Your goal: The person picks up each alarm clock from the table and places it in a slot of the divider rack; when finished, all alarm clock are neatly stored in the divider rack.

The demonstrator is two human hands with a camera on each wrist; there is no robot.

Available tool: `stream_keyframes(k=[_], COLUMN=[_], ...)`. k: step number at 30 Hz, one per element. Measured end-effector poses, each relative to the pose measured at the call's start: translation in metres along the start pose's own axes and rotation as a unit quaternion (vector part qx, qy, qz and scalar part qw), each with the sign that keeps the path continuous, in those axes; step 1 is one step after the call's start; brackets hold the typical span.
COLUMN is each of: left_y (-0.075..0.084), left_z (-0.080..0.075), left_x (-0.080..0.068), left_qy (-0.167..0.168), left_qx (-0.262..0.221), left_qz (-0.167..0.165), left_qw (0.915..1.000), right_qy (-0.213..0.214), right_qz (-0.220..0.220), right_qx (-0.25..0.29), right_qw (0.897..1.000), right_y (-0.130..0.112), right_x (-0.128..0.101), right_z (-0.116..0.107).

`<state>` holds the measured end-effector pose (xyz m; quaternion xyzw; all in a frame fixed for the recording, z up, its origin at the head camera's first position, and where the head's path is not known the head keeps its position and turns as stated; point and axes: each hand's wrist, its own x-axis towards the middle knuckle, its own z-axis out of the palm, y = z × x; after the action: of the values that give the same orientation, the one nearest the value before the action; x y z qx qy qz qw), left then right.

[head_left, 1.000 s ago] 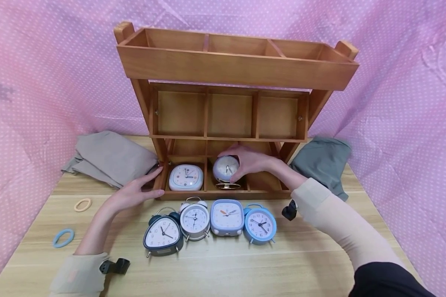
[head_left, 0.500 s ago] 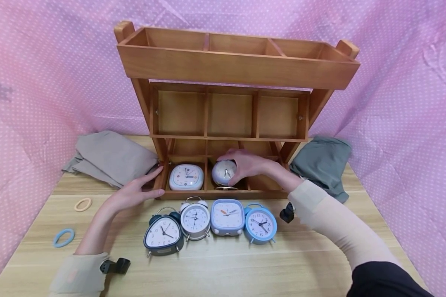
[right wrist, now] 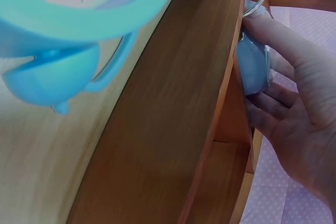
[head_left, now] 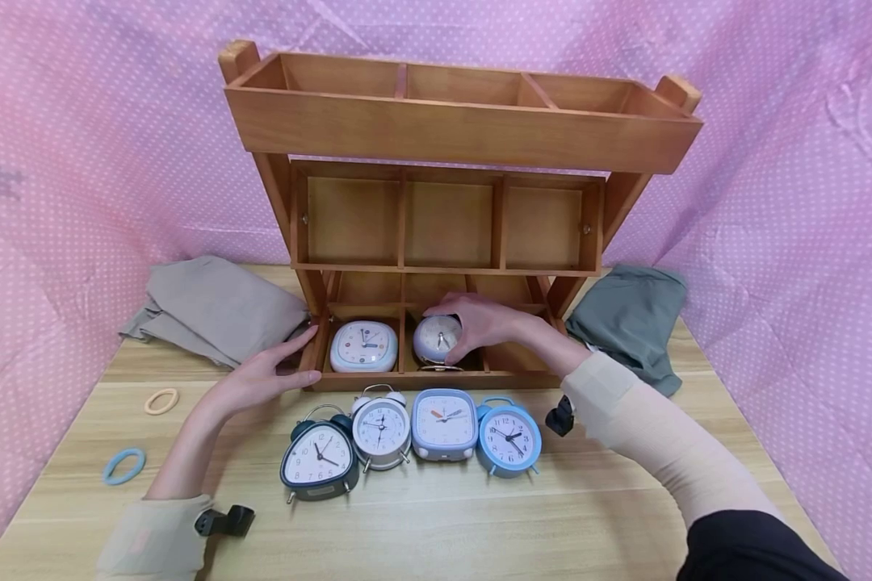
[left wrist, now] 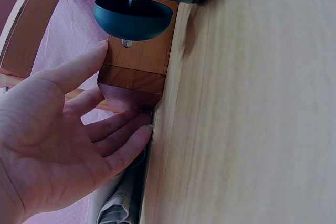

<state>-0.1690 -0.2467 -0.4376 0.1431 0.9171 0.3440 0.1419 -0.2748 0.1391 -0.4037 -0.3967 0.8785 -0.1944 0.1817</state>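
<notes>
**Round clock going into the rack's middle bottom compartment**

The right hand (head_left: 483, 323) grips a round lavender clock (head_left: 436, 339), low inside the wooden rack (head_left: 450, 133). The left hand (head_left: 262, 379), fingers straight, braces the rack's left corner. Best to settle the clock upright before letting go.

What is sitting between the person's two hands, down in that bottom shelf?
In the head view, a white square clock sits in the bottom-left compartment, between the left hand on the wooden shelf corner and the right hand gripping the round silver clock.
</notes>
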Motion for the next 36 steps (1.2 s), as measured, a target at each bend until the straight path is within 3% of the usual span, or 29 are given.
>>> stream_keyframes(k=[25, 30, 36], left_y=[0.001, 0.000, -0.002], left_z=[0.000, 0.000, 0.001], left_x=[0.000, 0.000, 0.001], left_qy=[-0.001, 0.000, -0.001], left_qx=[-0.001, 0.000, -0.006], left_qz=[0.004, 0.007, -0.008], left_qw=[1.0000, 1.0000, 1.0000], right_qy=[-0.036, -0.012, 0.050], right_qz=[0.028, 0.013, -0.010], right_qx=[0.008, 0.032, 0.054], right_qw=[0.999, 0.999, 0.997], right_y=[-0.001, -0.002, -0.003], right_x=[-0.002, -0.010, -0.025], right_z=[-0.002, -0.007, -0.008])
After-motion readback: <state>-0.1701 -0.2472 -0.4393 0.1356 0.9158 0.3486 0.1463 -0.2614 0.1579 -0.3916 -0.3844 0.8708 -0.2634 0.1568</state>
